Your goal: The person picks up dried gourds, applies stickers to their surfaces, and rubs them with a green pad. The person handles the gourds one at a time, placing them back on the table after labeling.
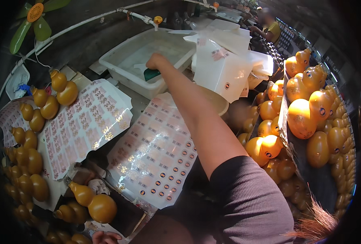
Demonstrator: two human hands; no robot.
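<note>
My right arm reaches far across to a white plastic basin (125,75) with water in it. Inside its rim, my right hand (156,61) is closed; a dark green thing (151,74) with a whitish piece beside it shows just below, and I cannot make out what the fingers grip. Only the curled fingers of my left hand (106,237) show at the lower edge, close together, and whatever they hold is hidden. Just beyond them lies a glossy yellow-brown gourd (102,208). Under my right forearm a printed decal sheet (148,152) lies flat.
Another decal sheet (88,122) lies at the left, beside several gourds (36,162). On the right, decorated gourds (300,118) crowd a rack. Cut translucent sheets (219,67) lie beside the basin, below a white pipe (135,15). A person (272,30) sits far back; reddish bristles (317,221) stand near right.
</note>
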